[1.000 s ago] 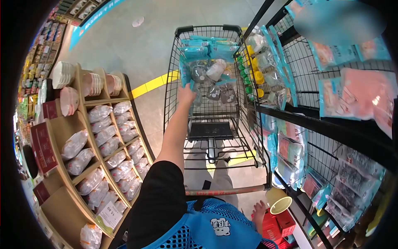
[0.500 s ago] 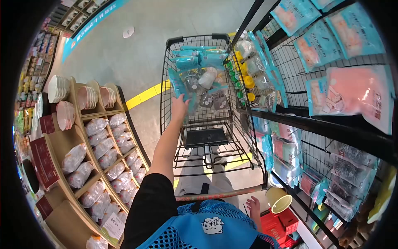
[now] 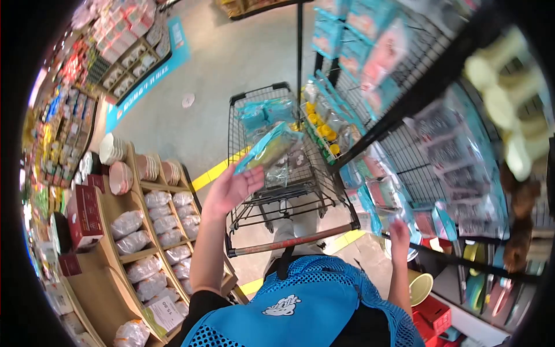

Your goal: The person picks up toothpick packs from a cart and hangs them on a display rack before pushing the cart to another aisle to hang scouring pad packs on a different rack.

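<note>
My left hand [image 3: 238, 184] is raised over the near part of the shopping cart [image 3: 292, 238], palm up. It holds the lower end of a clear plastic package with a teal edge [image 3: 272, 146], which tilts up to the right; what is inside is blurred. Below and beyond it in the cart lie teal packages [image 3: 265, 111] and a dark patterned clear bag [image 3: 298, 159]. My right hand [image 3: 399, 230] is lifted beside the hanging packages on the right rack, smeared by motion, so its fingers do not show clearly.
A wooden shelf [image 3: 130, 222] with bagged goods and stacked bowls stands on the left. Along the right runs a black wire rack [image 3: 399, 150] hung with packages, with yellow-capped bottles [image 3: 324, 130] beside the cart. A pale yellow bucket [image 3: 421, 288] and red bins [image 3: 430, 317] stand low right.
My left hand has lifted the teal-edged package out of the cart and towards me. My right hand has risen towards the right rack. The view has turned to the right.
</note>
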### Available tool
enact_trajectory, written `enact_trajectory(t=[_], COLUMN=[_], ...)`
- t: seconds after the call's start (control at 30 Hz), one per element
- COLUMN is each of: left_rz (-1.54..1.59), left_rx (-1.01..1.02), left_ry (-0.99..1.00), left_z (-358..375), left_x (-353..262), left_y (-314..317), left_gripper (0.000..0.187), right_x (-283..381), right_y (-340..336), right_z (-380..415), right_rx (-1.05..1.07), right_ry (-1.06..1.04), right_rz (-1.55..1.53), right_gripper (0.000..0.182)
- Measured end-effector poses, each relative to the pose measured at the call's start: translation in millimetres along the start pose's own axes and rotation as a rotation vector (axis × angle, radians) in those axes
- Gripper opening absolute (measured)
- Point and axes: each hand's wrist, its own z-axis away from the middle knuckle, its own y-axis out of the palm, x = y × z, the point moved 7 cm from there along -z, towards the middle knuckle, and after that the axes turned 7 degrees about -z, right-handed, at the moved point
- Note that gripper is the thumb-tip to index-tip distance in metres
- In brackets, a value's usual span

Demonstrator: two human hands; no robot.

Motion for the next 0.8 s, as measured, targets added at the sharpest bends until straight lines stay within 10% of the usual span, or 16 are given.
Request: enact_trajectory(t=[0.13,0.43,0.53,0.7,0.8], left_rz=[-0.019,0.907,0.802,-0.392,-0.263], left_rx=[0.271,0.263,0.242,0.166,0.079], left_ry=[0.028,-0.256,-0.361,-0.311,-0.257], left_z=[29.0,40.6,33.9,1.0,-11.4], left_x=[41.2,188.7,238.1,269.3,267.7], left_y=[91.5,210.1,206.4,162.4,150.2], left_gripper=[0.064,0.051,0.046,0.054,0.057], right_x=[102.2,102.6,75.6,65.2,50.3], right_y=[32.9,54.6,22.3,-58.4,-86.7], right_z=[-6.2,55.0,47.2,44.7,49.0], right_rx=[0.157,0.517,0.300,-0.026,-0.105], right_ry=[-0.160,0.322,0.225,0.089,0.074], right_rz=[-0.098,-1.432,-1.286,-0.918,-0.640], right_gripper=[0.042,0.043,0.037,0.038,0.035])
